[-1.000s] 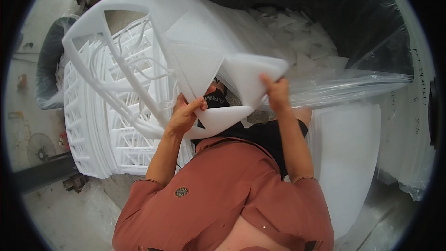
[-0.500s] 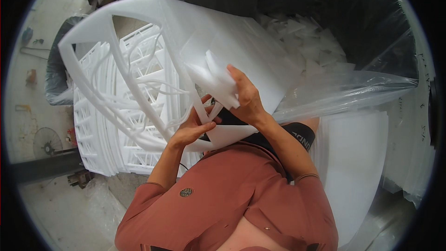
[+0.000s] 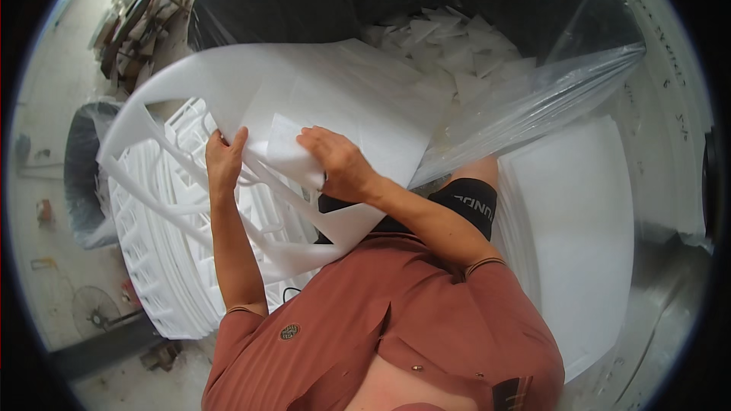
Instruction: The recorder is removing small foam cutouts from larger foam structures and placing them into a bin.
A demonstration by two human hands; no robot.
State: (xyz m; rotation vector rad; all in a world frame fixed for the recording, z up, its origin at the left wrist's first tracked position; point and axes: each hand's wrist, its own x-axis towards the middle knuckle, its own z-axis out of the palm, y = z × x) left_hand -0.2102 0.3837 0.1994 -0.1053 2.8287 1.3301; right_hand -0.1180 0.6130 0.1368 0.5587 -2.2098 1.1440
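A large white foam sheet (image 3: pixel 228 68) with several cut-out openings lies across my lap. My left hand (image 3: pixel 225 160) is closed on one of the sheet's struts, between two openings, with the thumb and fingertips showing at its far side. My right hand (image 3: pixel 341 166) grips white foam offcuts (image 3: pixel 283 144), its fingers bent over their right edge. The offcuts rest above the sheet, and part of them is hidden under that hand. How many pieces it holds, I cannot tell.
Beneath the sheet on the left stands a stack of cut foam frames (image 3: pixel 152 259). A dark plastic-lined container holds loose white scraps (image 3: pixel 457 46) at the far side. Uncut foam sheets (image 3: pixel 571 236) are stacked at my right. A floor fan (image 3: pixel 93 310) stands far left.
My left hand has moved up and to the left, from the near corner to a strut. My right hand, with the offcuts, has shifted left and nearer. The sheet has swung lower.
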